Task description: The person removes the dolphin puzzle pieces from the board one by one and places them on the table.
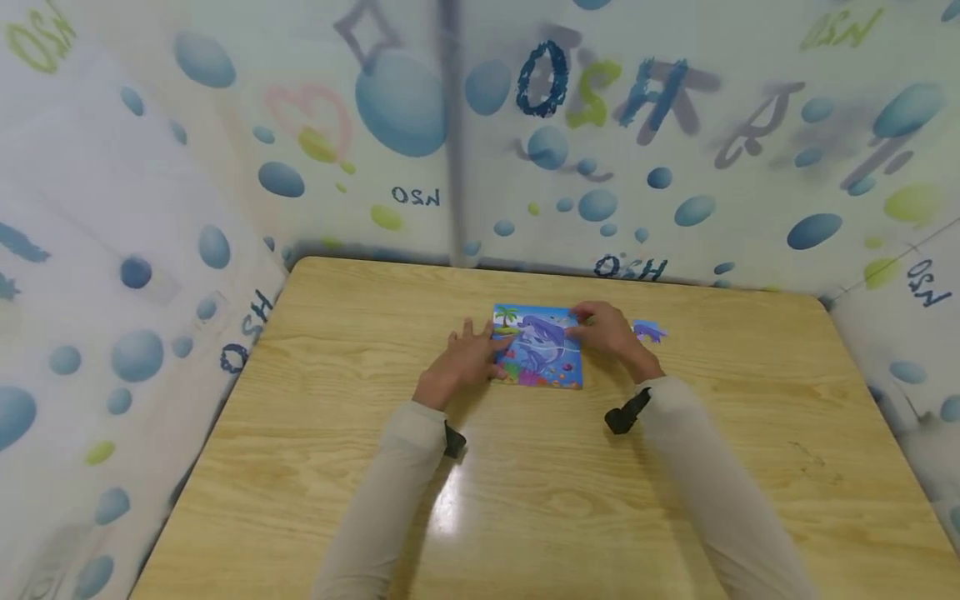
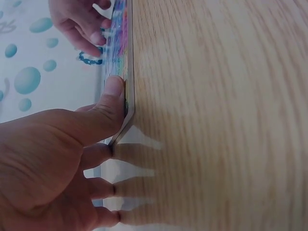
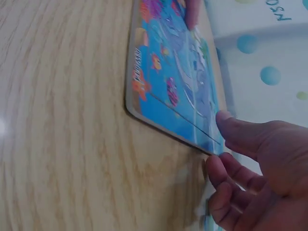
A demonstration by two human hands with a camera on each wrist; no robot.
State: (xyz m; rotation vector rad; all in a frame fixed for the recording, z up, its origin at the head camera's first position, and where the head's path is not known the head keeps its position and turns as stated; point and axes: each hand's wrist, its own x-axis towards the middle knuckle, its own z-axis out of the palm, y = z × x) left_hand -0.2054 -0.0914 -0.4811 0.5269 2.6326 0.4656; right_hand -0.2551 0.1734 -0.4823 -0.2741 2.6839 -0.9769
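Two hands, the left hand spread at the left edge and the right hand pinching the right, frame the dolphin puzzle, whose seams uneven pressure could open, near a loose piece on the desk.

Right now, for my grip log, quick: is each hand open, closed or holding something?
Left hand: open, fingers spread, thumb on the dolphin puzzle.
Right hand: closed, fingers curled, holding the puzzle's far right corner.
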